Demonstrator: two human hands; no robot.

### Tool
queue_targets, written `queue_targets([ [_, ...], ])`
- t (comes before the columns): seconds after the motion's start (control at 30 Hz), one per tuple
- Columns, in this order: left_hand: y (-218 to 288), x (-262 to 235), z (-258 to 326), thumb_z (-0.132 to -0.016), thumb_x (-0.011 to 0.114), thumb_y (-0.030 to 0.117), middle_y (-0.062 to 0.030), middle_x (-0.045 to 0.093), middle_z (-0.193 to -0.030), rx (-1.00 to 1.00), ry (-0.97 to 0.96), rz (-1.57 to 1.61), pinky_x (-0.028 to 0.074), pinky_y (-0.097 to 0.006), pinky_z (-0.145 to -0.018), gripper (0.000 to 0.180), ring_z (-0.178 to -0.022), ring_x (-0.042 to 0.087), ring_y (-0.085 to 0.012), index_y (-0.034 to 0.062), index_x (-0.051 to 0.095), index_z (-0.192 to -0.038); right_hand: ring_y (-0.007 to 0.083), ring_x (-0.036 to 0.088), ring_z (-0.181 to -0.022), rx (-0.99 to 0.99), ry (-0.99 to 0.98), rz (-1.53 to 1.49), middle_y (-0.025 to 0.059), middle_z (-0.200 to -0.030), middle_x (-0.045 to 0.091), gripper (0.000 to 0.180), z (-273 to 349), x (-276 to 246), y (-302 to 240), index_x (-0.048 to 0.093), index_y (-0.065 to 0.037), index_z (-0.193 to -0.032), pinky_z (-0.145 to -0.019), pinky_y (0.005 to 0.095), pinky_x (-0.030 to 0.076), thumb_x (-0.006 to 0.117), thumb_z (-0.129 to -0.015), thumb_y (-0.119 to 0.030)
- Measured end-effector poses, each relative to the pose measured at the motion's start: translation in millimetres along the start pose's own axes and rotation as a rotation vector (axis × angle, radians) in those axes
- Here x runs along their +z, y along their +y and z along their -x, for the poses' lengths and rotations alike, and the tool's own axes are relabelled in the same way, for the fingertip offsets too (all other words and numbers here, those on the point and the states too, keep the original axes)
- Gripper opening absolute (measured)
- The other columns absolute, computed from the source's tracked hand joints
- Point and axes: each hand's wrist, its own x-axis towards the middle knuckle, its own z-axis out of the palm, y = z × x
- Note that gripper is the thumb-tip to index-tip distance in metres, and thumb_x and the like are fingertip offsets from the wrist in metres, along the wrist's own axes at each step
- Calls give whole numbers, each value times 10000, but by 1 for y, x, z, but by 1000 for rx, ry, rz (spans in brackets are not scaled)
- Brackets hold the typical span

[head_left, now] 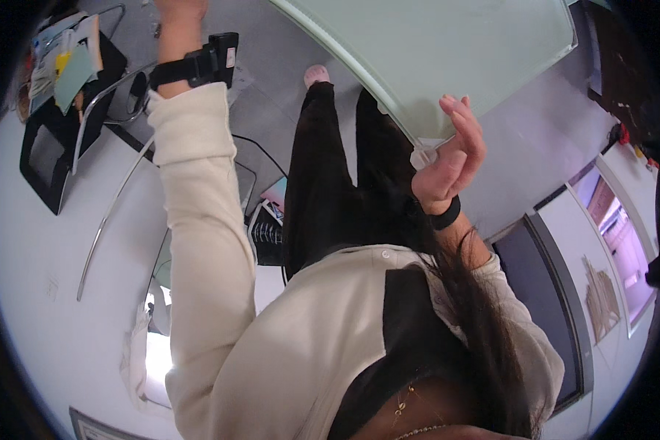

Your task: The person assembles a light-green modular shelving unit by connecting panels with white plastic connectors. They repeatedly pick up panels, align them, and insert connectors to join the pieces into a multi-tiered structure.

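Observation:
My left arm reaches up along the left side, and only the base of my left hand [182, 9] shows at the top edge; its fingers are out of the picture. A black strap with a small dark device [216, 60] sits on that wrist. My right hand [453, 152] is raised beside the near corner of a pale green glass-like tabletop [447, 51]. Its fingers are loosely bent and lifted, with nothing seen in them. By the thumb side is a whitish corner guard [422, 156]; whether the hand touches it I cannot tell. A black band [445, 213] circles the right wrist.
A black chair [40, 158] with metal tubing stands at the upper left, with papers and other items [70, 70] heaped on it. The tabletop's edge runs close before my legs [312, 169]. A dark door [535, 286] is at the right.

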Motion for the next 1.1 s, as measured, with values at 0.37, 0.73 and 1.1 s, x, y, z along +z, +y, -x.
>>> queue_targets([
  [0.37, -3, -2, -21, -883, 694, 217, -48, 702, -919, -153, 115, -10, 453, -226, -779, 283, -833, 606, -110, -12, 724, -1047, 336, 649, -1052, 104, -285, 35, 227, -1062, 670, 465, -8, -7, -4, 451, 4, -1252, -1060, 566, 349, 253, -1043, -361],
  [0.73, 3, -3, -12, -880, 687, 158, -46, 702, -904, 52, -16, -70, 451, -227, -785, 257, -835, 609, -106, -37, 716, -1044, 367, 603, -1128, 119, -395, -74, 241, -1195, 606, 342, -12, -14, -2, 415, -24, -1310, -1048, 575, 368, 414, -1027, -215],
  [1.1, -20, -13, -19, -957, 603, 243, -100, 685, -1121, 6, -131, 71, 453, -273, -884, 349, -986, 618, -176, -42, 679, -1146, 282, 628, -1047, 275, -214, -204, 185, -1097, 665, 294, -19, -15, -13, 598, 38, -1112, -968, 406, 462, 391, -913, -23],
])
